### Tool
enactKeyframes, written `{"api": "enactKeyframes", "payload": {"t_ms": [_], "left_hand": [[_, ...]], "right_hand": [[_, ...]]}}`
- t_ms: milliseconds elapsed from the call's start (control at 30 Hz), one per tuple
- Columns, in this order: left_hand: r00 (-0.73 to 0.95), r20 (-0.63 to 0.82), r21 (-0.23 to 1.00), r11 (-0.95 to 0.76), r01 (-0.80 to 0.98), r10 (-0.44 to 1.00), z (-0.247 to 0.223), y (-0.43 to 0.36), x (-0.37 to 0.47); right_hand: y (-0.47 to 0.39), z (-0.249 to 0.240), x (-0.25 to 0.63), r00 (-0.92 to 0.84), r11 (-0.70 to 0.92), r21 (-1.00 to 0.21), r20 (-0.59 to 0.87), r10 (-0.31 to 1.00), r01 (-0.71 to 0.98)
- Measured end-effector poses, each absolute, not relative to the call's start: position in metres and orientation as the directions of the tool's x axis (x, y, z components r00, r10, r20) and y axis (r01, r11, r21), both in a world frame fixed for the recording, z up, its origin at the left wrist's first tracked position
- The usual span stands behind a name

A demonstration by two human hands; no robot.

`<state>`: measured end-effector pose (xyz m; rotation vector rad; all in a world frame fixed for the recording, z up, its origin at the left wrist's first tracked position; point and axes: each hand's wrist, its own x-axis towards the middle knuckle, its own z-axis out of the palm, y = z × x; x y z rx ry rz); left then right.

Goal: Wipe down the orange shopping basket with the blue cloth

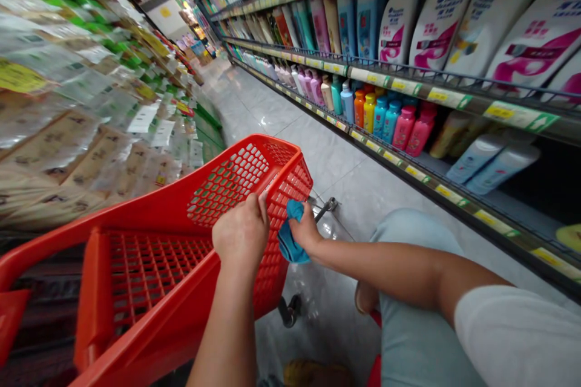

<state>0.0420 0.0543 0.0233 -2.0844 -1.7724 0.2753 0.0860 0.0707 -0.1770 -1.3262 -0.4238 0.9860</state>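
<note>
From the head view, the blue cloth (288, 243) is bunched in the right hand (306, 231), up against the perforated end of the red cart (157, 208). The rim is gripped by the left hand (242, 230). Cloth looks light and floppy, probably best held in a wad; dampness can't be told. Cart's likely stiff plastic, rim's a solid hold. Packed bags (82, 148) crowd the left; some open floor (336, 160) is left before the shelf edge (454, 198).
</note>
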Motion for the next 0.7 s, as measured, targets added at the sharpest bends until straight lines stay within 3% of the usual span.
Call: {"api": "enactKeyframes", "payload": {"t_ms": [433,700], "left_hand": [[0.274,0.099,-0.395,-0.215,0.893,0.957,0.018,0.033,0.034],[0.358,0.128,-0.383,-0.286,0.878,0.925,0.017,0.020,0.025]], "right_hand": [[0.109,-0.143,0.177,0.542,-0.182,-0.793,-0.544,0.641,-0.582],[0.115,-0.104,0.224,0.544,-0.130,-0.843,-0.447,0.710,-0.522]]}}
